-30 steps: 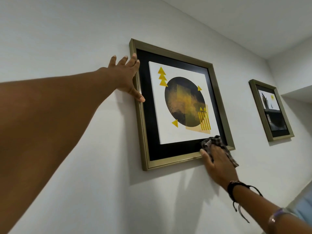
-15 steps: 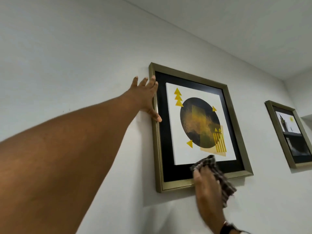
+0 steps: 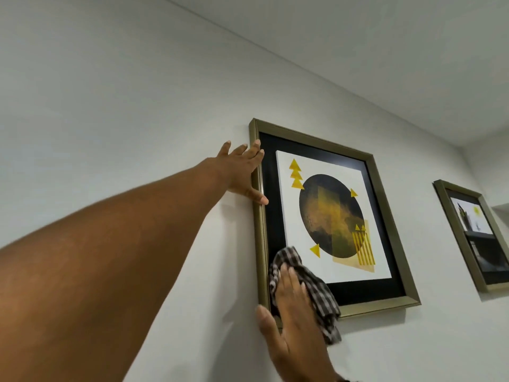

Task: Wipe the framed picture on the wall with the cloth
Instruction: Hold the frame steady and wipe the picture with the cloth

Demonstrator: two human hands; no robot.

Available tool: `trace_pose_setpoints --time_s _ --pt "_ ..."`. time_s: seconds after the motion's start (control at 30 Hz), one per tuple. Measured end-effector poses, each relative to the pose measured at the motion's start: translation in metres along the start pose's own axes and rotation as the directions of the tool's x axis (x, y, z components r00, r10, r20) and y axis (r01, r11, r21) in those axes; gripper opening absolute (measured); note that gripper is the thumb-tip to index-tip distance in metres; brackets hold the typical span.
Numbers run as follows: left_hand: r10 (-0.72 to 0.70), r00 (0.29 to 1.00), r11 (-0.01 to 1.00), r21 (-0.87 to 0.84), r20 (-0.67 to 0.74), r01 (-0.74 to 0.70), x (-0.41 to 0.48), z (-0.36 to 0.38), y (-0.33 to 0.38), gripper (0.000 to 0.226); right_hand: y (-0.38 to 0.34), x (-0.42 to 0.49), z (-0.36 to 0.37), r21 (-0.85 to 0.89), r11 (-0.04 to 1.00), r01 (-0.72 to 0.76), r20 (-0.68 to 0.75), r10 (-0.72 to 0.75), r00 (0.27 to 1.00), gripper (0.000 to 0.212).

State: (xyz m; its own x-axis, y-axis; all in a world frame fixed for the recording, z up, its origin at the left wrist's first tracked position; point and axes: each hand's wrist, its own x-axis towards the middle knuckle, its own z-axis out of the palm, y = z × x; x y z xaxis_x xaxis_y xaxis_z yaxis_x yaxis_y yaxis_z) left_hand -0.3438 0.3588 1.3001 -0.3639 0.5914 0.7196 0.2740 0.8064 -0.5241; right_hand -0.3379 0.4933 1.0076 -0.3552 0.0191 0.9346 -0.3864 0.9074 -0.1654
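Note:
A framed picture [image 3: 366,161] with a dull gold frame, black mat and a dark circle with yellow shapes hangs on the white wall. My left hand [image 3: 242,169] lies flat against the frame's upper left side, thumb over the frame edge, fingers spread. My right hand [image 3: 292,312] presses a dark checked cloth [image 3: 316,285] flat against the picture's lower left corner. The cloth bunches above my fingers and hangs down past the bottom rail to the right of my hand. That corner of the frame is hidden by hand and cloth.
A second gold-framed picture [image 3: 451,232] hangs further right on the same wall. The ceiling [image 3: 358,51] runs close above, and a side wall meets this wall at the far right.
My right hand has slid the cloth left along the bottom of the picture, from the lower right corner to the lower left. My left hand stays on the frame's left side.

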Motion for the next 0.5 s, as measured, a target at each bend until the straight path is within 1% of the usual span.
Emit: trace_pose_setpoints --time_s 0.03,0.1,0.17,0.23,0.33,0.4,0.5 --pt "0.000 1.000 1.000 -0.002 0.006 0.000 0.001 -0.001 -0.003 0.121 0.001 0.012 -0.005 -0.016 0.999 0.038 -0.026 -0.038 0.999 0.072" --pt "0.004 1.000 1.000 0.007 0.012 -0.004 0.005 -0.004 -0.008 0.108 0.000 0.049 -0.017 -0.049 0.995 0.089 -0.079 -0.092 0.993 0.076" --pt "0.002 1.000 1.000 0.007 0.018 -0.002 0.008 -0.005 -0.010 0.094 -0.001 0.096 -0.031 -0.065 0.989 0.130 -0.090 -0.135 0.987 0.081" --pt "-0.007 1.000 1.000 0.007 0.024 0.006 0.011 -0.004 -0.009 0.084 -0.006 0.142 -0.045 -0.111 0.984 0.140 -0.078 -0.149 0.986 0.082" --pt "-0.018 1.000 1.000 0.017 0.025 0.018 0.012 -0.004 -0.008 0.076 -0.016 0.197 -0.066 -0.132 0.982 0.132 -0.035 -0.138 0.990 0.088" --pt "-0.030 0.999 0.999 0.025 0.025 0.029 0.011 -0.005 -0.008 0.073 -0.018 0.217 -0.074 -0.113 0.986 0.126 0.001 -0.126 0.992 0.093" --pt "-0.033 0.999 0.999 0.017 0.024 0.033 0.009 -0.009 -0.006 0.070 -0.012 0.213 -0.071 -0.022 0.994 0.105 -0.004 -0.105 0.994 0.085"
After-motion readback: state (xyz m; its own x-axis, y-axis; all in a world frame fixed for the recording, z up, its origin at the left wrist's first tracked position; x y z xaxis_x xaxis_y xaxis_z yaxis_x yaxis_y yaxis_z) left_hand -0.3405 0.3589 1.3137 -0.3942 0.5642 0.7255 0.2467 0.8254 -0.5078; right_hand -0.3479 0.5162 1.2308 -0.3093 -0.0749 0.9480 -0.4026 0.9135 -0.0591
